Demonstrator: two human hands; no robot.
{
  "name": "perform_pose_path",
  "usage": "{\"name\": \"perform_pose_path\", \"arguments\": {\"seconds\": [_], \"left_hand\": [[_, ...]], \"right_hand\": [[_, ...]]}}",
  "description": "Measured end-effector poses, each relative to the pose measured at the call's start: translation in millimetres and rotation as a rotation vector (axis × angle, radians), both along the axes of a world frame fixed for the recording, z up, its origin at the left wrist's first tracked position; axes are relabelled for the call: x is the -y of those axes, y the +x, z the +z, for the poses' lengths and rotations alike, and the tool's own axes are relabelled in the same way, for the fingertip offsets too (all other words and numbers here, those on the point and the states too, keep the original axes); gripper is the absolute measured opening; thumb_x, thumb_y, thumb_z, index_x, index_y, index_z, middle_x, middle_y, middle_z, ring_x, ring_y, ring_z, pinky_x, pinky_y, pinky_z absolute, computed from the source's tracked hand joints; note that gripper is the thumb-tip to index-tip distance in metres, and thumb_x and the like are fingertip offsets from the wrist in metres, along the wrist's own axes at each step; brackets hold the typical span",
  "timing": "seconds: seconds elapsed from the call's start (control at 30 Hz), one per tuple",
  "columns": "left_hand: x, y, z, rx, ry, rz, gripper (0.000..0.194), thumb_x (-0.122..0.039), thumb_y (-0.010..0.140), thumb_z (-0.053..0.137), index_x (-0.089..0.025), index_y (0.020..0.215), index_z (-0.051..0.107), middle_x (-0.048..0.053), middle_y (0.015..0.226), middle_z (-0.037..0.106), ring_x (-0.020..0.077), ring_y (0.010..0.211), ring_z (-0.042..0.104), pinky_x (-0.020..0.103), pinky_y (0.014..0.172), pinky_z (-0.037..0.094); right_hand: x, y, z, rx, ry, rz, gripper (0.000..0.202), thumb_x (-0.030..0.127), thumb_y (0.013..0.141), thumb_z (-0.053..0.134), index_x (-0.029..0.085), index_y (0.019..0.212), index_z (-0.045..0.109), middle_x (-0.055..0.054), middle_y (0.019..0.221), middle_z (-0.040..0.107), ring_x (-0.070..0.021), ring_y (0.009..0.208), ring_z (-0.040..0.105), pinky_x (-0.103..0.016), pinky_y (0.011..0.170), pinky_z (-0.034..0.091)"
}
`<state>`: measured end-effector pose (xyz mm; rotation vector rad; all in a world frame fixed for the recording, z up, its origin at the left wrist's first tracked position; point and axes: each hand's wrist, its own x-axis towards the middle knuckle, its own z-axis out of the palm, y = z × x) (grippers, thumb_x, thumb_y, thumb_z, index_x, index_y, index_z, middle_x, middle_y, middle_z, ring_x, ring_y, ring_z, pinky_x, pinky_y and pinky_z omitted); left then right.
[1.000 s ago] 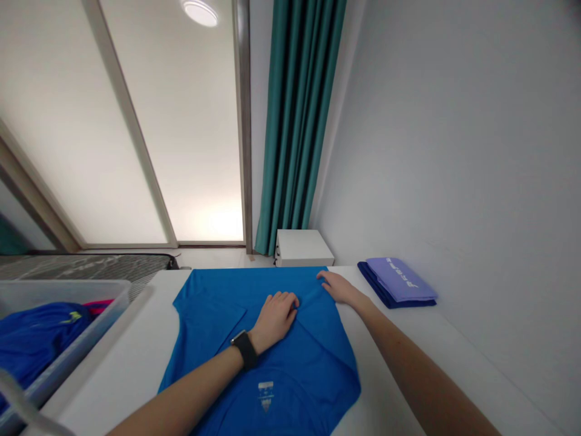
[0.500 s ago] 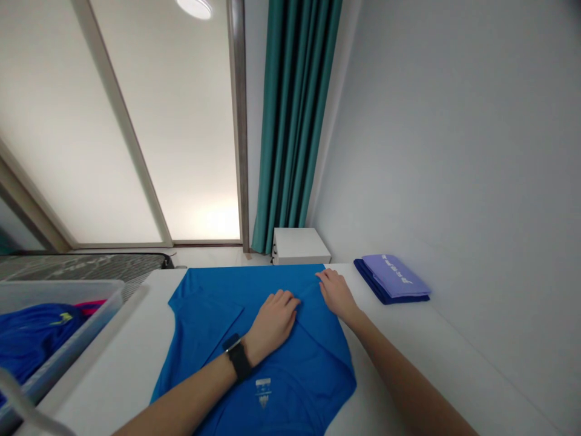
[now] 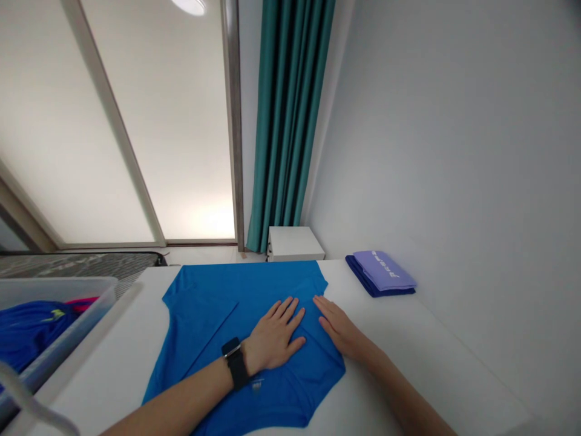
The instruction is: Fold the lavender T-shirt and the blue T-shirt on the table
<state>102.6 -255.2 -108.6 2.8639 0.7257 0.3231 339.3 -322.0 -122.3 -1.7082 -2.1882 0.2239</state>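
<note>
A blue T-shirt (image 3: 200, 327) lies spread on the white table (image 3: 131, 321), its far edge reaching the table's far edge and its neckline toward me. One sleeve is folded inward on the left side. My left hand (image 3: 278, 334), with a black watch (image 3: 235, 362) on the wrist, presses flat on the middle of the shirt, fingers spread. At the shirt's right side, my right hand (image 3: 338, 327) rests with its fingers stretched out on the fabric. A small printed label near the neckline is partly covered by my left wrist.
Folded purple and navy clothes (image 3: 384, 272) lie at the table's back right by the wall. A clear plastic bin (image 3: 102, 303) with blue and pink clothes (image 3: 40, 330) stands on the left. Beyond the table are a white cabinet (image 3: 295, 243) and a green curtain (image 3: 290, 121).
My left hand has opened from curled to spread flat. My right hand has moved toward me from the shirt's far right corner, its fingers straightened. The shirt's near edge now shows.
</note>
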Motion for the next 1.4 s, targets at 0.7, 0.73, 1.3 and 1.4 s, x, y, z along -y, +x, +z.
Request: {"name": "perform_pose_path", "arguments": {"seconds": [0.7, 0.73, 1.3, 1.4], "left_hand": [[0, -2, 9.5, -0.046, -0.014, 0.032, 0.061, -0.058, 0.096, 0.031, -0.029, 0.149, 0.033, 0.006, 0.157, 0.028, 0.0328, 0.146, 0.019, 0.055, 0.115, 0.021], [-1, -3, 8.7, -0.046, -0.011, 0.028, 0.061, -0.058, 0.097, 0.031, -0.029, 0.150, 0.033, 0.006, 0.157, 0.028, 0.0328, 0.146, 0.019, 0.056, 0.115, 0.020], [0, -4, 13.9, -0.060, 0.068, -0.029, 0.065, -0.059, 0.098, 0.023, -0.021, 0.151, 0.031, 0.011, 0.156, 0.028, 0.0276, 0.145, 0.025, 0.051, 0.116, 0.022], [2, -14, 16.1, -0.044, 0.096, -0.019, 0.065, -0.059, 0.098, 0.023, -0.022, 0.151, 0.030, 0.010, 0.156, 0.030, 0.0265, 0.145, 0.025, 0.049, 0.116, 0.023]], "right_hand": [[42, -9, 16.9, 0.129, -0.015, -0.022, 0.054, 0.039, 0.101, 0.030, 0.027, 0.153, 0.020, -0.004, 0.157, 0.026, -0.0211, 0.144, 0.025, -0.047, 0.119, 0.022], [42, -9, 15.4, 0.119, 0.000, -0.051, 0.054, 0.038, 0.102, 0.029, 0.026, 0.153, 0.019, -0.005, 0.156, 0.027, -0.0205, 0.144, 0.025, -0.046, 0.119, 0.024], [37, -9, 15.1, 0.076, -0.014, -0.152, 0.052, 0.038, 0.101, 0.027, 0.018, 0.146, 0.041, -0.010, 0.151, 0.041, -0.0224, 0.139, 0.036, -0.045, 0.116, 0.029], [14, -21, 22.4, 0.152, 0.000, -0.167, 0.054, 0.037, 0.099, 0.031, 0.011, 0.144, 0.042, -0.014, 0.152, 0.037, -0.0258, 0.141, 0.032, -0.047, 0.117, 0.026]]}}
